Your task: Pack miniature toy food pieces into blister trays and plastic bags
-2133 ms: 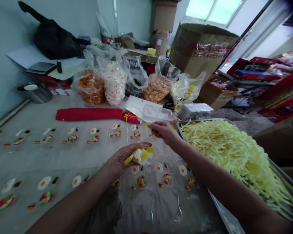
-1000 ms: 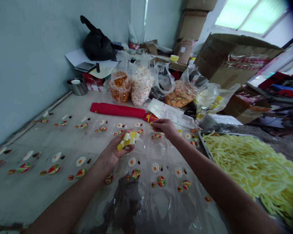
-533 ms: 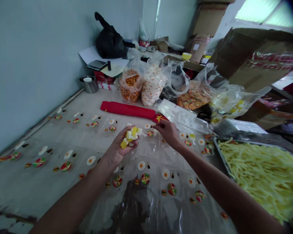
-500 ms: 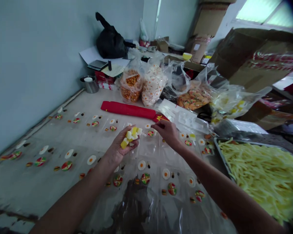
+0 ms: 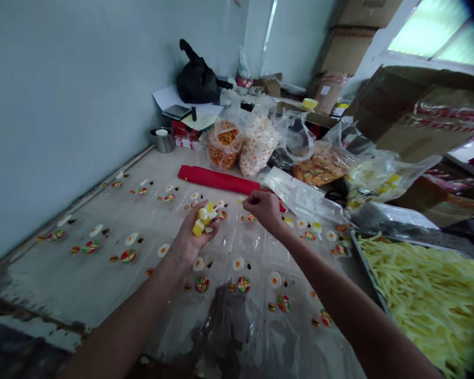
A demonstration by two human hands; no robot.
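My left hand (image 5: 195,234) is half curled, palm up, around several small yellow-and-white block-shaped pieces (image 5: 203,218). To its right, my right hand (image 5: 264,208) is pinched closed just above the clear plastic sheeting, and a small yellow bit (image 5: 240,200) shows at its fingertips. The fingers hide most of that bit. Rows of tiny food-shaped pieces lie across the sheeting: fried eggs (image 5: 238,263), round pizzas (image 5: 244,284) and burgers (image 5: 271,306). Two yellow-and-white pieces (image 5: 316,227) lie right of my right hand among the eggs.
A red long fabric-like strip (image 5: 219,179) lies behind my hands. Bags of orange pieces (image 5: 223,150), egg pieces (image 5: 258,145) and flat round pieces (image 5: 319,166) stand at the back. On the right are a tray (image 5: 373,281) of pale yellow strips and a cardboard box (image 5: 411,116).
The view has shifted, so the table sits further right. My right hand's fingers are curled tighter, with a yellow bit now at their tips. My left hand still holds its pieces.
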